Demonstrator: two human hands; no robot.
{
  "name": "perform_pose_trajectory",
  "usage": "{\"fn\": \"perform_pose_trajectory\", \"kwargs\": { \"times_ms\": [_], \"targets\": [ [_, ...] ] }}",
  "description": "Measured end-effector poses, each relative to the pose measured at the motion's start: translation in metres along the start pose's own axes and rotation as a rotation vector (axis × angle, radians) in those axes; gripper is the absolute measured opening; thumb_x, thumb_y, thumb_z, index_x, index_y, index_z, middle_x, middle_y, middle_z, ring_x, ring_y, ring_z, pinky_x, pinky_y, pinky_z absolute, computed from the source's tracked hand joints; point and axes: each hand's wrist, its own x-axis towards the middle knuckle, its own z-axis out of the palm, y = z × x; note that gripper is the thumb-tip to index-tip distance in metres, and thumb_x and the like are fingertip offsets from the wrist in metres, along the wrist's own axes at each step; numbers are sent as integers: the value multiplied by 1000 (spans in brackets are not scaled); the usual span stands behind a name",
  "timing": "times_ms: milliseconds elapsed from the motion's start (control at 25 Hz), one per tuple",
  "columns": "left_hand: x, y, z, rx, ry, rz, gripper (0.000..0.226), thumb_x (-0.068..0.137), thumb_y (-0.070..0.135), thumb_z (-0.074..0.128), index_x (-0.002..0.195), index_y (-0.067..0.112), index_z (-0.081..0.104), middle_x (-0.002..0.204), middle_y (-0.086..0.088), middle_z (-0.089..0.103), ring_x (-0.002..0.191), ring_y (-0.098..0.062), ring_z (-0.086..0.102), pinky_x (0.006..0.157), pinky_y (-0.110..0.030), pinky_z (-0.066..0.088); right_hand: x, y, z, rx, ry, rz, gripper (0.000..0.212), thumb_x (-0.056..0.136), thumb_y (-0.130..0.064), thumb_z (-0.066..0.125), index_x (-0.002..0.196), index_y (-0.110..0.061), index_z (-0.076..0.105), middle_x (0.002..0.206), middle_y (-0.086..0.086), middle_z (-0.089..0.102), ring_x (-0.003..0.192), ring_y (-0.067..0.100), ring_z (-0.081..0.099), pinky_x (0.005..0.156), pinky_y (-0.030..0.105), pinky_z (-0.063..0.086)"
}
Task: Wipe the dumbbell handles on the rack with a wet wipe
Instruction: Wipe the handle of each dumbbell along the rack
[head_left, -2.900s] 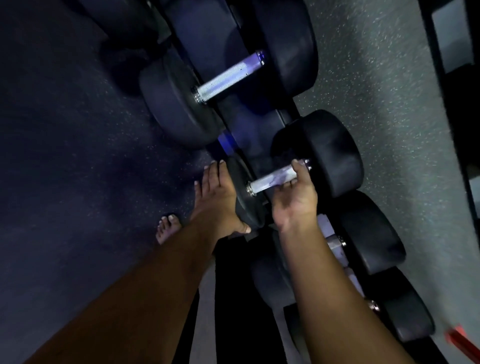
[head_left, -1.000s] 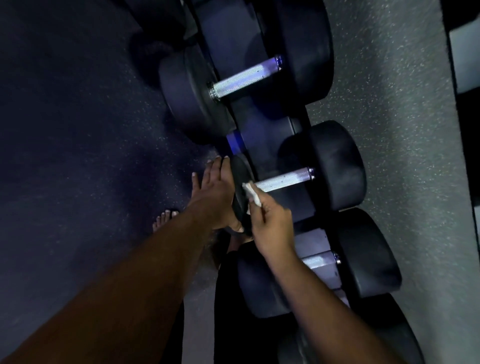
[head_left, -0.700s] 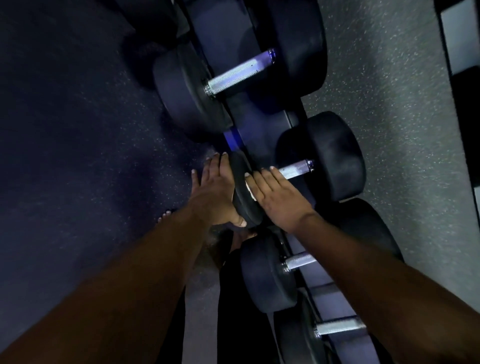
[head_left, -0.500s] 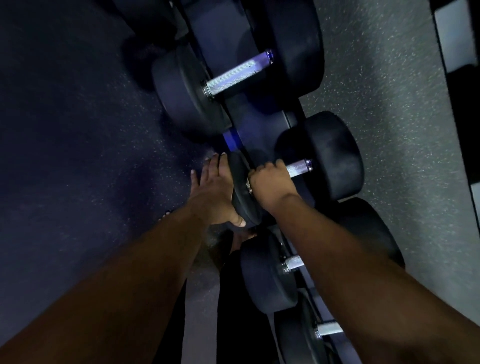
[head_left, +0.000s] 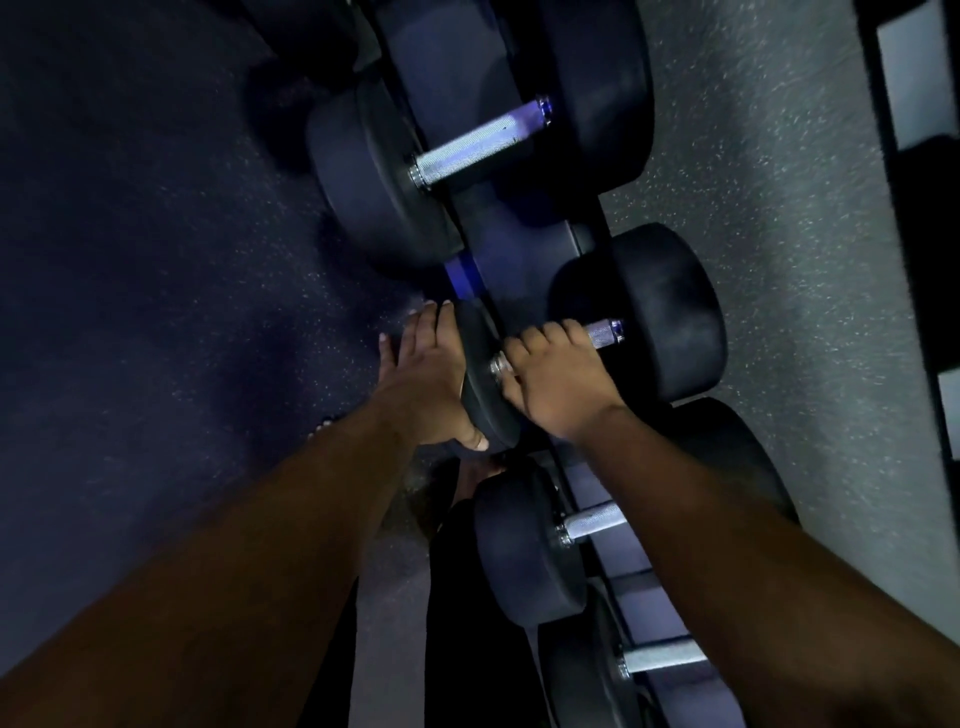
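Right hand (head_left: 550, 379) mid-frame, fingers curled around the dumbbell handle (head_left: 602, 332) on the rack (head_left: 524, 260) (wipe hidden under the palm). Left hand (head_left: 423, 379) lies flat, fingers straight, against that dumbbell's near weight head (head_left: 485, 395).

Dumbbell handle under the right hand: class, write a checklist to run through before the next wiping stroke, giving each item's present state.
1. Right hand wrapped round the handle: ok.
2. Left hand pressed flat on the near weight head to steady it: ok.
3. Wet wipe between palm and handle: cannot tell, hidden by the fingers.
4. Free length of handle ahead of the hand, toward the far weight head: ok, a short bare stretch shows.
5. Dumbbell seated on the rack: ok.
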Motion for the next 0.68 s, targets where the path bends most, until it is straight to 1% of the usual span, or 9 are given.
{"fn": "perform_pose_trajectory", "kwargs": {
  "times_ms": [80, 120, 240, 280, 400, 480, 560, 640, 680],
  "targets": [
    [-2, 0, 1, -17, 4, 3, 168, 46, 43, 100, 156, 11, -23, 167, -8, -22, 153, -26, -21, 122, -58, -9, -24, 10, 10, -82, 14, -45, 55, 97, -44, 41, 139, -10, 50, 130, 13, 54, 122, 35, 50, 115, 50, 26],
    [-2, 1, 2, -21, 12, 3, 168, 46, 43, 100, 156, 11, -23, 167, -7, -22, 153, -25, -21, 122, -57, -9, -22, 14, 7, -88, 20, -42, 51, 97, -42, 41, 135, -10, 54, 126, 13, 56, 118, 35, 52, 113, 49, 30],
    [-1, 2, 0, -22, 10, -4, 168, 45, 42, 100, 157, 12, -22, 167, -7, -22, 153, -24, -20, 123, -59, -8, 20, 14, -12, -26, 22, 84, 48, 98, -44, 33, 91, -13, 70, 86, 12, 69, 80, 33, 62, 81, 42, 45],
    [-1, 1, 1, -22, 9, -5, 168, 45, 42, 100, 157, 12, -22, 167, -7, -23, 153, -24, -21, 123, -59, -8, 22, 14, -16, -35, -15, 109, 53, 99, -48, 31, 90, -13, 69, 85, 12, 69, 80, 32, 62, 81, 42, 45],
    [-3, 0, 2, -22, 9, 10, 167, 46, 43, 99, 156, 11, -23, 166, -7, -24, 153, -25, -23, 122, -58, -11, -20, 17, 7, -82, -45, 41, 66, 97, -60, 36, 134, -8, 53, 127, 17, 54, 120, 37, 50, 113, 52, 29],
    [-2, -1, 3, -28, 10, 17, 167, 47, 43, 99, 156, 11, -23, 166, -8, -24, 153, -24, -24, 121, -56, -12, -36, 25, 5, -170, -54, 27, 76, 95, -63, 40, 145, -6, 42, 137, 18, 48, 130, 37, 43, 118, 52, 22],
    [-2, 0, 2, -28, 12, 5, 167, 47, 41, 100, 156, 11, -23, 166, -7, -24, 153, -24, -23, 121, -56, -12, -4, 28, -10, -122, -160, 73, 73, 89, -69, 45, 129, -9, 56, 121, 14, 58, 117, 33, 50, 110, 46, 29],
    [-2, 0, 1, -31, 3, 1, 168, 46, 41, 100, 156, 12, -23, 166, -6, -24, 153, -23, -23, 120, -56, -13, 22, 28, -25, 4, -260, 127, 70, 82, -73, 54, 116, -13, 62, 110, 11, 63, 111, 31, 54, 102, 41, 29],
    [-2, 0, 1, -35, 1, 6, 168, 46, 41, 100, 156, 12, -23, 166, -6, -24, 153, -23, -23, 120, -56, -13, 21, 28, -20, -15, -204, 117, 67, 80, -71, 58, 114, -13, 63, 109, 11, 64, 109, 31, 54, 102, 42, 26]
  ]
}}
